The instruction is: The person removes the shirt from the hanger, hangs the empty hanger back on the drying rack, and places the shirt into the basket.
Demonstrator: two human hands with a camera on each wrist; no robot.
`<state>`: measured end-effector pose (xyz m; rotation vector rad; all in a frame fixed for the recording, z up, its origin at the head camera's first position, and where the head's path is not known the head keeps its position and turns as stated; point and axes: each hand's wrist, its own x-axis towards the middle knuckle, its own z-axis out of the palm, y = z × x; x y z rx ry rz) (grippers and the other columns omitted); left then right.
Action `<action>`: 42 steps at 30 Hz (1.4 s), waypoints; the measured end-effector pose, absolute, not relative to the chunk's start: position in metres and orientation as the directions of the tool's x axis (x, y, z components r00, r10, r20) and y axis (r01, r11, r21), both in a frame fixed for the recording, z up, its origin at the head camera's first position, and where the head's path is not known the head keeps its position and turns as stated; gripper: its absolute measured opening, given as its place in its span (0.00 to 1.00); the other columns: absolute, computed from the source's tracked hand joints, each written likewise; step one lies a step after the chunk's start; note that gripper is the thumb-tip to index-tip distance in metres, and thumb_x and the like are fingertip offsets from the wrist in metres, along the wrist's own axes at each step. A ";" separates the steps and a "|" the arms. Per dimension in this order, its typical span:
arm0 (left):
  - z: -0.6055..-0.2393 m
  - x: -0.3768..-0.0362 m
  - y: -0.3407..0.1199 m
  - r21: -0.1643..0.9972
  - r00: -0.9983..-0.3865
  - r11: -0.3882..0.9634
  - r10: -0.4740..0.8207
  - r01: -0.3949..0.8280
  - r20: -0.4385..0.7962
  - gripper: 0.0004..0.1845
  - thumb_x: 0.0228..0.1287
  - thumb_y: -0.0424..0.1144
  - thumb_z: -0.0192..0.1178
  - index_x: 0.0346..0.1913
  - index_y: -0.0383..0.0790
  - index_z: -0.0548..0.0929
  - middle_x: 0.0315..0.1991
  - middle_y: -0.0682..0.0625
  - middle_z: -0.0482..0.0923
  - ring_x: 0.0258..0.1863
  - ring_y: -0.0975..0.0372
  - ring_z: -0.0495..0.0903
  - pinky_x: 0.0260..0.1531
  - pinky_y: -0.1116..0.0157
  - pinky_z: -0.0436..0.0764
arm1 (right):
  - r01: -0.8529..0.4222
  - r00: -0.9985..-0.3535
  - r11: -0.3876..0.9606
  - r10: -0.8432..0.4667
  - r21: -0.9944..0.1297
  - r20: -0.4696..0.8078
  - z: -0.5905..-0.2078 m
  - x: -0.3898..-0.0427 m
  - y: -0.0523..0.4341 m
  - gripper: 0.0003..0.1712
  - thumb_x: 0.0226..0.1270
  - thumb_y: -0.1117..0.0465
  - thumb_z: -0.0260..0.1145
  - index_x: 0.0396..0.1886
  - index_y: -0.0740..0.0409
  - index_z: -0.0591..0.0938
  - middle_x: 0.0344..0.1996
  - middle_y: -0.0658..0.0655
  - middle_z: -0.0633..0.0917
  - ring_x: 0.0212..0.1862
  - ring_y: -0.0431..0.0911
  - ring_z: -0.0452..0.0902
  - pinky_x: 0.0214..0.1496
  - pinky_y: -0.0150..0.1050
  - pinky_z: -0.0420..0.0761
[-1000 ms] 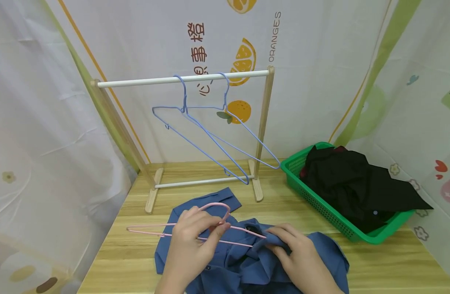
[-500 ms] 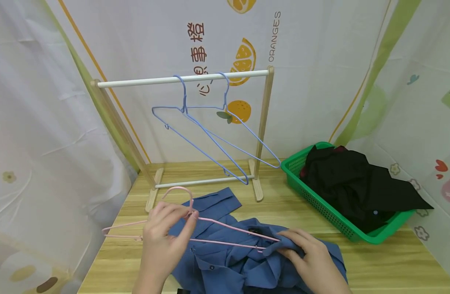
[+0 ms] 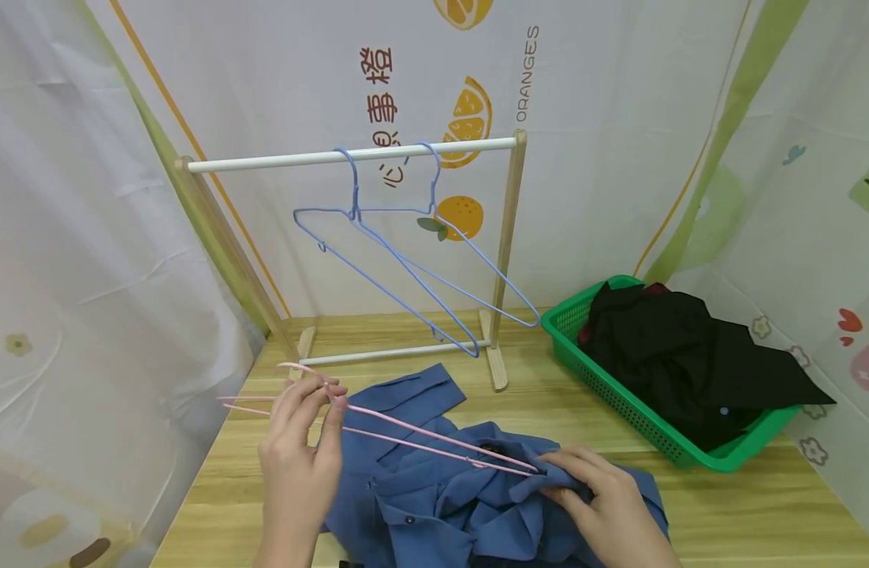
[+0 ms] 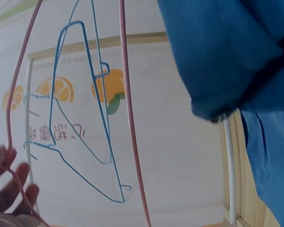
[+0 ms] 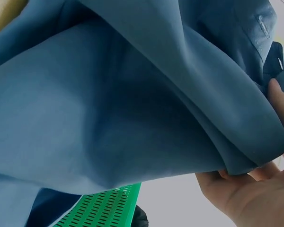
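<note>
Left hand [image 3: 300,450], pinching the pink hanger [image 3: 406,430] near its hook, has swung that end out left and up off the blue shirt [image 3: 449,505] since a second ago, while the right hand [image 3: 601,505] keeps the collar fabric gripped over the hanger's other tip, so threading looks underway. Shirt lies crumpled on the wooden table [image 3: 761,513]; behind stand a rack [image 3: 356,154] with two blue hangers [image 3: 406,260], a green basket [image 3: 619,402] of dark clothes, and printed curtains

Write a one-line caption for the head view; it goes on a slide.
Left hand holds a pink hanger over a blue shirt gripped by the right hand.
</note>
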<state>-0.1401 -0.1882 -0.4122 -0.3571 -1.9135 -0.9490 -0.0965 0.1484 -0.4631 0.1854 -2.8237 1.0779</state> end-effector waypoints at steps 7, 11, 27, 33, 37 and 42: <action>-0.411 -0.142 -0.198 0.575 -0.552 0.690 -0.297 0.439 0.779 0.06 0.70 0.23 0.65 0.45 0.29 0.90 0.57 0.36 0.84 0.53 0.47 0.81 0.60 0.81 0.69 | -0.137 -0.987 0.752 -0.053 -0.645 0.149 -0.466 -0.095 0.151 0.27 0.62 0.66 0.79 0.54 0.30 0.89 0.51 0.37 0.87 0.54 0.41 0.87 0.54 0.37 0.88; -0.408 -0.139 -0.200 0.625 -0.611 0.688 -0.328 0.368 0.721 0.07 0.75 0.27 0.62 0.47 0.31 0.89 0.68 0.39 0.79 0.51 0.51 0.81 0.50 0.78 0.69 | -0.134 -0.988 0.754 -0.056 -0.643 0.141 -0.467 -0.095 0.152 0.27 0.63 0.65 0.79 0.55 0.30 0.88 0.53 0.40 0.87 0.55 0.45 0.88 0.54 0.38 0.88; -0.403 -0.136 -0.185 0.646 -0.699 0.669 -0.259 0.368 0.666 0.08 0.76 0.29 0.62 0.49 0.35 0.90 0.68 0.42 0.81 0.67 0.41 0.81 0.67 0.83 0.69 | -0.270 -0.920 0.859 -0.096 -0.436 0.380 -0.461 -0.092 0.138 0.29 0.62 0.54 0.82 0.63 0.50 0.87 0.68 0.62 0.82 0.64 0.65 0.81 0.58 0.68 0.83; -0.402 -0.136 -0.177 0.579 -0.640 0.685 -0.213 0.441 0.739 0.07 0.73 0.26 0.63 0.48 0.33 0.90 0.62 0.39 0.83 0.74 0.37 0.73 0.78 0.52 0.69 | -0.517 -0.766 0.787 -0.251 -0.336 0.592 -0.466 -0.078 0.103 0.20 0.60 0.54 0.83 0.52 0.43 0.91 0.55 0.46 0.88 0.54 0.44 0.87 0.49 0.41 0.90; -0.397 -0.135 -0.171 0.550 -0.608 0.677 -0.188 0.488 0.771 0.08 0.71 0.24 0.64 0.48 0.33 0.90 0.57 0.38 0.85 0.73 0.38 0.74 0.74 0.39 0.69 | -0.500 -0.854 0.704 -0.304 -0.504 0.423 -0.471 -0.070 0.085 0.16 0.76 0.47 0.70 0.59 0.42 0.88 0.55 0.41 0.88 0.53 0.39 0.86 0.49 0.35 0.89; -0.392 -0.137 -0.165 0.521 -0.593 0.674 -0.152 0.523 0.791 0.09 0.71 0.25 0.65 0.49 0.32 0.90 0.54 0.39 0.86 0.70 0.40 0.77 0.73 0.39 0.71 | -0.576 -0.817 0.497 -0.356 -0.649 0.453 -0.473 -0.069 0.081 0.10 0.81 0.62 0.63 0.52 0.51 0.89 0.42 0.43 0.90 0.42 0.32 0.85 0.40 0.31 0.87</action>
